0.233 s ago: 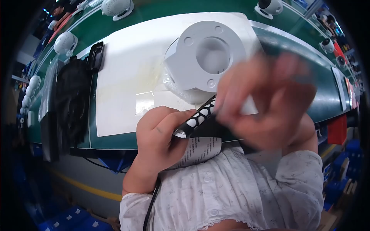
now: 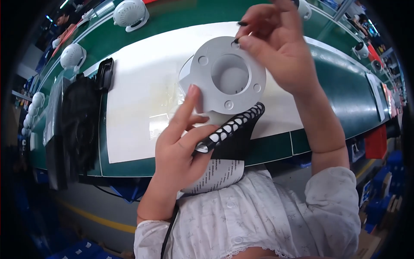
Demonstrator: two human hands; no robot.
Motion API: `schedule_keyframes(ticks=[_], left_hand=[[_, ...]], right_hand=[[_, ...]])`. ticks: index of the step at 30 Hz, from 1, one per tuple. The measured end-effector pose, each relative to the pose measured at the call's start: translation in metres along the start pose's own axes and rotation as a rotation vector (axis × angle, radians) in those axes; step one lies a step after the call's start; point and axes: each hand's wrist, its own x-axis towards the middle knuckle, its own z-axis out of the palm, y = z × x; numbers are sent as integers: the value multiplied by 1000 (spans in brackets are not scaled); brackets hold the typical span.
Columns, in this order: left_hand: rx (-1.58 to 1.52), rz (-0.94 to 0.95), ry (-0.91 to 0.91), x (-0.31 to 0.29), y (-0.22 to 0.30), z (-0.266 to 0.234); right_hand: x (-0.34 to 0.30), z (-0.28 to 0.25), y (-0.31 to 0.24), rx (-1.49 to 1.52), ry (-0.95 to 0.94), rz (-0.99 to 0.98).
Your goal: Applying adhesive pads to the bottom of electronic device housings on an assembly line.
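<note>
A light-grey base (image 2: 200, 93) with a wide round opening and several shallow round recesses lies on a white board. My left hand (image 2: 177, 144) grips a curled black sheet (image 2: 235, 125) with rows of white round spots and a printed white backing (image 2: 217, 176). Its index fingertip reaches up and touches the base's left side. At the base's far edge is my right hand (image 2: 280, 52). A small black round pad (image 2: 236, 41) sits at its thumb tip, by a recess. Another small dark piece (image 2: 243, 23) shows at a fingertip just above; whether it is a second pad is unclear.
The white board (image 2: 133, 103) covers much of the green table (image 2: 276, 144). Black bagged items (image 2: 79, 116) and a black tray (image 2: 105, 74) lie at the left. White round-headed devices (image 2: 129, 15) stand along the far side. A red bin (image 2: 376, 142) is at the right edge.
My right hand has moved from beside the black sheet to the base's far edge. My left index finger has stretched out onto the base, which has turned slightly.
</note>
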Motion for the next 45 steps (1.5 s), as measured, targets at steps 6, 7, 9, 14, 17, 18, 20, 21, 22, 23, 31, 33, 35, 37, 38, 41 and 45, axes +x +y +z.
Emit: schedule_keyframes(ticks=[6, 7, 9, 14, 17, 18, 20, 21, 22, 23, 31, 33, 35, 37, 38, 41, 45], left_hand=[[0, 1, 84, -10, -9, 5], [-8, 10, 81, -10, -10, 6], [24, 49, -4, -10, -10, 2], [13, 67, -2, -9, -13, 3], [-5, 63, 36, -9, -13, 5], [-10, 39, 75, -11, -14, 6], [-10, 40, 70, -13, -15, 4], [-19, 49, 59, -14, -15, 5], [-22, 49, 61, -14, -15, 4], [-4, 76, 33, -14, -16, 4], [9, 82, -8, -14, -17, 0], [22, 76, -30, -14, -16, -1], [1, 59, 6, -13, -15, 1], [-15, 34, 45, -14, -15, 3], [-20, 48, 67, -14, -17, 4], [-33, 67, 87, -16, -17, 6], [-43, 47, 45, -16, -15, 1]], right_hand=[[40, 26, -57, -329, 161, 1186], [44, 26, -59, -389, 109, 1220], [39, 29, -60, -449, 57, 1255], [24, 38, -68, -857, -307, 740], [28, 41, -75, -839, -369, 786], [31, 40, -74, -900, -365, 758], [28, 39, -67, -901, -216, 667], [23, 36, -61, -846, -74, 607], [25, 34, -58, -735, -36, 632], [23, 32, -53, -679, -81, 622], [19, 54, -50, -751, -236, 798], [24, 57, -55, -929, -337, 733], [28, 63, -63, -1231, -475, 567], [36, 68, -74, -1194, -582, 691], [37, 70, -75, -1180, -589, 717], [36, 74, -82, -1183, -604, 763], [30, 72, -85, -1076, -482, 843]])
